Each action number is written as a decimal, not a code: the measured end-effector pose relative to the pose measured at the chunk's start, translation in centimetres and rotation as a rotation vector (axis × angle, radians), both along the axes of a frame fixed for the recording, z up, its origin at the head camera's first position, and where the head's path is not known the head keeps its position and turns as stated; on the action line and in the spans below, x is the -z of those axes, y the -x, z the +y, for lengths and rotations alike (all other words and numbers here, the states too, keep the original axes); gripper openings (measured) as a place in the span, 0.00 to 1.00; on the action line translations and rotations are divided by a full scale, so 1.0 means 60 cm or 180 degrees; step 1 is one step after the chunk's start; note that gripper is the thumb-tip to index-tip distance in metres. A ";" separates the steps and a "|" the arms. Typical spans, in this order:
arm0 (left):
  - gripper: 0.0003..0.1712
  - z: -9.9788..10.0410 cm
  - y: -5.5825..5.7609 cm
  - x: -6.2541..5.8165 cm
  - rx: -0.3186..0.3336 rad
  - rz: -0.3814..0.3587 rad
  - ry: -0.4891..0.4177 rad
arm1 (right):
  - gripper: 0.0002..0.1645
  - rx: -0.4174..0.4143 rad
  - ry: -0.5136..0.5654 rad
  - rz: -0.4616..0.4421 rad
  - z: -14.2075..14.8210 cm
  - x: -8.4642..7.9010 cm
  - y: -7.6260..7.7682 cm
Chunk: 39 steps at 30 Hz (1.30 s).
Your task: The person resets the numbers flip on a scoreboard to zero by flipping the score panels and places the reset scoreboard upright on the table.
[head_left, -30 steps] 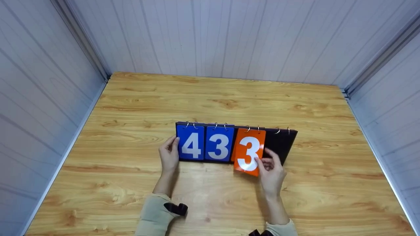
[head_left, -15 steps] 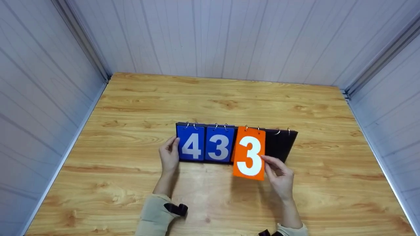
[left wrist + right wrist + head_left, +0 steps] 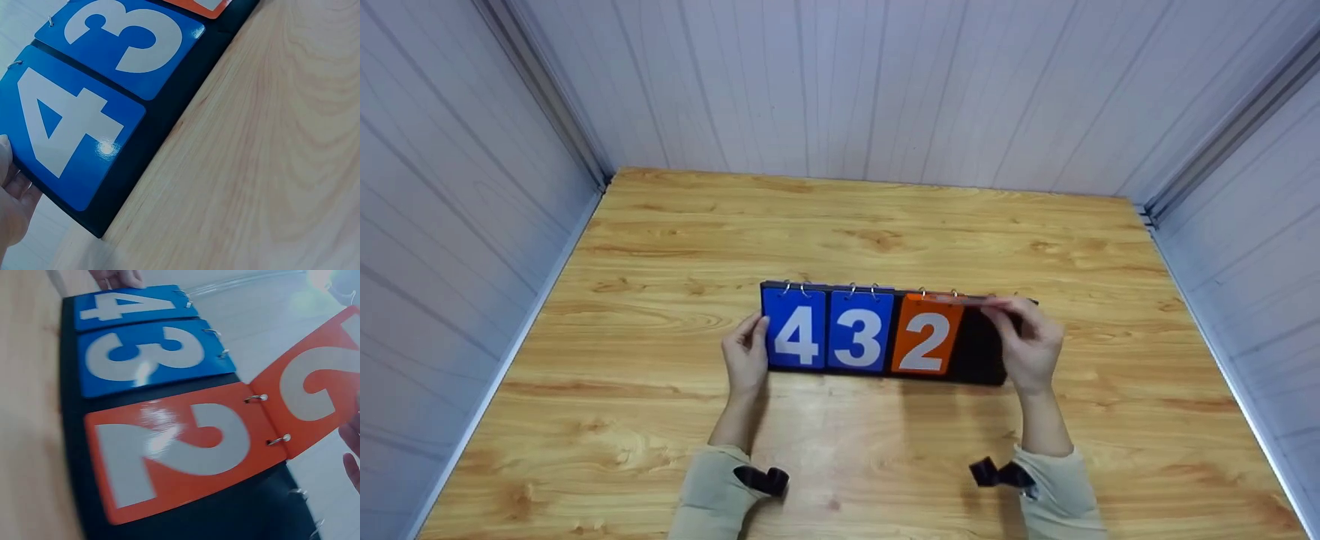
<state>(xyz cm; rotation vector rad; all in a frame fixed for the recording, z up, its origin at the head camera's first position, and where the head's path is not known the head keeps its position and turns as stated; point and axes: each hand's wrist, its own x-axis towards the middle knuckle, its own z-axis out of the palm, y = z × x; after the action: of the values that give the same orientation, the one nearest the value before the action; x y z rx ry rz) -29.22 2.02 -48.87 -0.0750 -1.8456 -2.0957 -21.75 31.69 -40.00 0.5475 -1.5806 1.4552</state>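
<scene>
A black flip scoreboard (image 3: 979, 349) stands tilted back on the table. Its blue cards read 4 (image 3: 778, 315) and 3 (image 3: 840, 352), and an orange card (image 3: 121, 427) beside them reads 2. My left hand (image 3: 745, 360) grips the board's left edge, thumb in front and fingers behind. My right hand (image 3: 1031, 349) pinches another orange number card (image 3: 275, 382), raised on its rings above the board's top edge. In the head view this raised card appears nearly edge-on. The right wrist view shows a white numeral on it, and only part of the hand.
The board's right end is bare black, with metal rings (image 3: 298, 493) and no card. Wood-grain tabletop (image 3: 877, 232) surrounds the scoreboard. White panel walls (image 3: 840, 90) rise at the back and both sides. Each sleeve carries a black wrist camera (image 3: 765, 481).
My right hand has pulled the orange 3 card forward, then lifted it up over the top, uncovering the orange 2. My left hand keeps its place on the board's edge.
</scene>
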 end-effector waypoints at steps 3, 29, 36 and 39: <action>0.09 0.000 -0.001 0.000 0.0000 -0.0011 0.0063 | 0.10 0.0190 0.0018 -0.0099 0.001 -0.018 0.016; 0.09 -0.002 0.003 -0.005 0.0009 -0.0027 0.0081 | 0.09 0.1547 -0.0911 -0.1238 0.034 -0.004 0.120; 0.09 0.000 0.005 -0.005 0.0009 -0.0020 0.0044 | 0.06 0.1700 -0.0548 -0.1092 0.018 0.027 0.070; 0.09 0.000 0.005 -0.004 0.0022 0.0016 0.0018 | 0.05 0.1804 -0.0386 -0.1016 0.006 0.050 0.047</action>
<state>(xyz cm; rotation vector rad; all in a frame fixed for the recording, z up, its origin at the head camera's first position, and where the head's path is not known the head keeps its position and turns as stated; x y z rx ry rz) -29.54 2.02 -48.62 -0.0882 -1.8510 -2.0932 -24.58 32.05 -43.02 -0.0832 -1.8847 1.0483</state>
